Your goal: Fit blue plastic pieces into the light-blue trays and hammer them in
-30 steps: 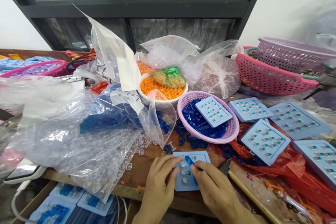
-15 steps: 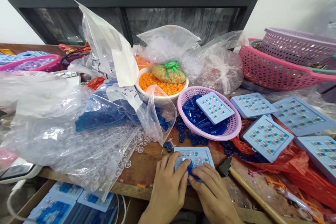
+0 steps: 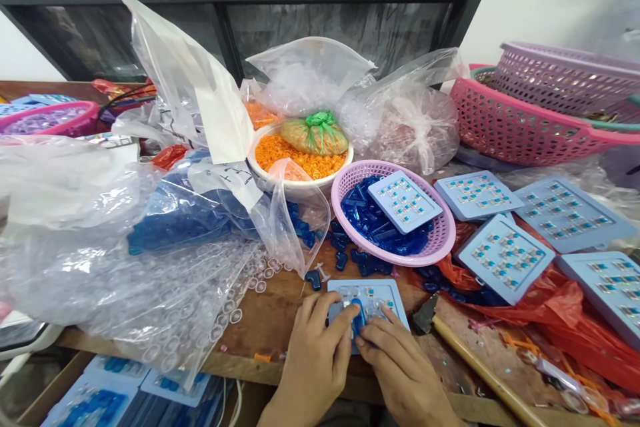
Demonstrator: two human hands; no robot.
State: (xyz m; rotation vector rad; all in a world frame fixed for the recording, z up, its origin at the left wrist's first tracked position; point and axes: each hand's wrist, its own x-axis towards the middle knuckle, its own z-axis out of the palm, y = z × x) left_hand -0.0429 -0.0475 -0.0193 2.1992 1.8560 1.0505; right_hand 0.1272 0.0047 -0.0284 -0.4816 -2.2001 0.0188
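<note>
Both hands work at a light blue panel (image 3: 395, 290) near the table's front edge, which carries clear round caps and small metal parts. The fingertips of my left hand (image 3: 317, 340) pinch a translucent blue plastic piece (image 3: 358, 320) from its left side. From the right, the thumb and fingers of my right hand (image 3: 403, 360) close against the same piece. It sits at the panel's middle, partly covered by fingers; whether it is fully seated I cannot tell. Just beyond the panel lie a loose dark blue L-shaped piece (image 3: 313, 279) and other blue pieces.
A purple basket (image 3: 447, 240) holds blue pieces and another panel (image 3: 404, 201). More panels (image 3: 505, 259) lie on red plastic at right. A wooden-handled tool (image 3: 480, 367) lies beside my right hand. Bags of clear rings (image 3: 165, 307) spread leftward. An open drawer (image 3: 55, 380) below holds finished-looking panels.
The view has shifted slightly, so the scene sits a little further left. My fingers have moved slightly around the blue piece, and more of it shows between them. The panel stays in place.
</note>
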